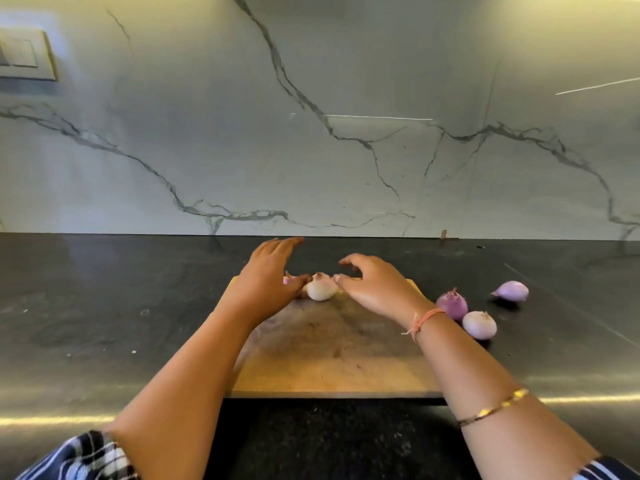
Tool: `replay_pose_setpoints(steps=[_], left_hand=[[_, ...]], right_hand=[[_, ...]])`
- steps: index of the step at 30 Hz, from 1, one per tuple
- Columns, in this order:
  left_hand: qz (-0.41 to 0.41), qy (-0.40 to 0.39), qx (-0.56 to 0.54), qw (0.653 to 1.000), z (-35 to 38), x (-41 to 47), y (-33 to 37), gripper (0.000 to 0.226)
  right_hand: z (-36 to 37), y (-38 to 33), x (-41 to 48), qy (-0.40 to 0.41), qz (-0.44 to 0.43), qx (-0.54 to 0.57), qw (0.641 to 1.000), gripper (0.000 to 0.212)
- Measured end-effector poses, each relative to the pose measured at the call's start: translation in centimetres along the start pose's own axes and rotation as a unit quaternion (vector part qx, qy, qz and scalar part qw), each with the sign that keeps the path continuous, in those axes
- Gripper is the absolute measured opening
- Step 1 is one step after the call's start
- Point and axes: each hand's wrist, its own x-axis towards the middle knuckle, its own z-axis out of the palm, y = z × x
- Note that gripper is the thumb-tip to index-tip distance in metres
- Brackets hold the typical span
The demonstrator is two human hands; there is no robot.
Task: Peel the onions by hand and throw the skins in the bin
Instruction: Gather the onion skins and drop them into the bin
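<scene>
A pale peeled onion sits at the far edge of the wooden cutting board. My left hand hovers just left of it, fingers straight and spread, thumb touching or nearly touching the onion. A bit of pink onion or skin shows behind that hand. My right hand is just right of the onion, fingers loosely arched, holding nothing. Three more onions lie on the counter to the right: a purple one, a pale one and a lilac one.
The board lies on a dark stone counter that ends at a marble-patterned wall. A switch plate is on the wall at upper left. No bin is in view.
</scene>
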Motion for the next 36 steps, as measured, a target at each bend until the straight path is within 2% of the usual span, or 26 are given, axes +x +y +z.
replay_pose_setpoints(steps=[3, 5, 8, 10, 13, 15, 18, 21, 24, 27, 32, 36], left_hand=[[0.05, 0.076, -0.009, 0.996, 0.5, -0.9, 3.2, 0.052], [0.095, 0.091, -0.013, 0.991, 1.3, -1.4, 5.4, 0.045], [0.162, -0.002, -0.009, 0.987, 3.6, -1.5, 8.8, 0.042], [0.169, -0.078, -0.022, 0.982, 5.4, -0.9, 10.7, 0.046], [0.089, -0.145, -0.091, 0.981, 8.0, -0.1, 13.4, 0.057], [0.048, -0.169, -0.128, 0.976, 9.3, 0.5, 14.6, 0.061], [0.041, -0.203, -0.158, 0.966, 10.4, 1.0, 15.4, 0.064], [0.051, -0.229, -0.148, 0.961, 10.9, 1.5, 15.6, 0.068], [0.067, -0.257, -0.131, 0.955, 11.4, 2.0, 15.7, 0.063], [0.077, -0.256, -0.116, 0.957, 11.4, 2.2, 15.8, 0.057], [0.089, -0.203, -0.104, 0.97, 11.6, 1.6, 15.6, 0.063], [0.057, -0.149, -0.119, 0.98, 10.7, 1.4, 14.8, 0.069]], right_hand=[[-2.9, 2.2, -2.5, 0.035, 0.021, -0.008, 0.999, 0.037], [-4.6, 3.6, -3.8, 0.056, 0.048, -0.011, 0.997, 0.036], [-6.6, 6.0, -5.0, 0.063, 0.115, -0.011, 0.991, 0.038], [-7.3, 7.4, -5.3, 0.05, 0.155, -0.022, 0.986, 0.043], [-7.9, 8.8, -6.1, 0.013, 0.199, -0.083, 0.976, 0.059], [-7.8, 9.2, -6.9, -0.019, 0.224, -0.083, 0.971, 0.068], [-6.9, 10.6, -7.6, -0.028, 0.236, -0.086, 0.967, 0.058], [-6.2, 11.5, -7.8, 0.003, 0.217, -0.085, 0.972, 0.04], [-5.8, 11.7, -7.8, 0.02, 0.199, -0.077, 0.977, 0.032], [-5.5, 11.8, -7.8, 0.041, 0.19, -0.057, 0.979, 0.029], [-5.2, 11.7, -8.1, 0.093, 0.174, -0.03, 0.98, 0.02], [-5.3, 10.9, -8.1, 0.131, 0.133, -0.016, 0.982, 0.03]])
